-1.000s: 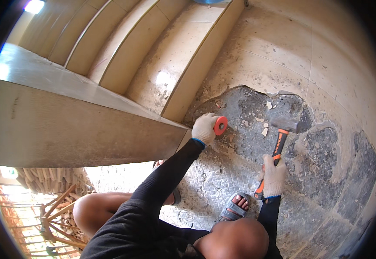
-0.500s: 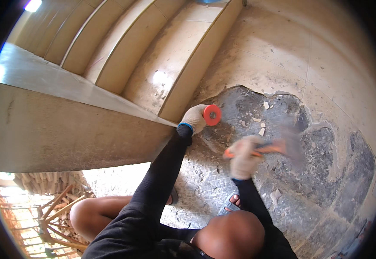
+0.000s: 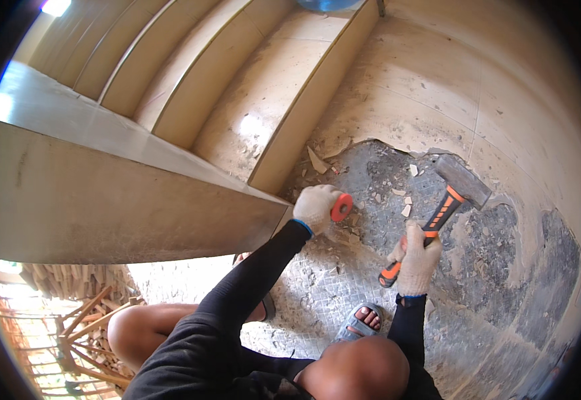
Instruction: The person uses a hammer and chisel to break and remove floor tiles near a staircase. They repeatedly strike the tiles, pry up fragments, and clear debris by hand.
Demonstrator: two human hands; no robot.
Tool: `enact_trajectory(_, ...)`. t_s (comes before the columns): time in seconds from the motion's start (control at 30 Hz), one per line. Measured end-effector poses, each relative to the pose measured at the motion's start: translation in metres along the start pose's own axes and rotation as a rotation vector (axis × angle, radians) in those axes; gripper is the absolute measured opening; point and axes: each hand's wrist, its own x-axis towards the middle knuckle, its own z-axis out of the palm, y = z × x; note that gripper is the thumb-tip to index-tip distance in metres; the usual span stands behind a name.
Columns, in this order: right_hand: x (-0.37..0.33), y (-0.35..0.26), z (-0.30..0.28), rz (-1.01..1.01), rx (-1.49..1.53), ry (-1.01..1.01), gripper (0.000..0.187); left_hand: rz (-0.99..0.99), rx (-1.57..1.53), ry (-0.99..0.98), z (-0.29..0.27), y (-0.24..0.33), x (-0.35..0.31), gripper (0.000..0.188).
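My left hand [image 3: 316,207], in a pale knit glove, is closed around a chisel [image 3: 342,208]. Only its red round guard and metal struck end show; the blade is hidden behind the hand. My right hand [image 3: 418,259], gloved alike, grips the handle of a club hammer [image 3: 462,181] with a grey steel head and a black-and-orange handle. The hammer head is up and to the right of the chisel, apart from it. Beneath both hands lies broken-up grey floor bed [image 3: 370,167] with tile chips [image 3: 407,210]. A larger tile shard [image 3: 317,161] lies by the bottom stair.
Tiled stairs [image 3: 290,113] rise at the upper left, beside a low side wall [image 3: 124,200]. Beige floor tiles [image 3: 430,93] border the broken patch with a jagged edge. My sandalled foot [image 3: 360,321] stands close below the hands. Stacked wood [image 3: 80,283] is at the lower left.
The hammer, blurred and lower before, is now higher, its head tilted up. My left hand and the chisel have shifted right and down. The large tile shard by the stair has come into sight.
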Motion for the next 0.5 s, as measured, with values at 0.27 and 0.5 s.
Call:
enact_trajectory(0.27, 0.001, 0.086, -0.042, -0.126, -0.884, 0.070, 0.029, 0.483, -0.230, 0.232, 0.056, 0.049, -0.074, 0.047)
enact_trajectory(0.5, -0.001, 0.099, -0.038, -0.602, -1.214, 0.155, 0.028, 0.107, -0.300, 0.250, 0.092, 0.019, -0.126, 0.072)
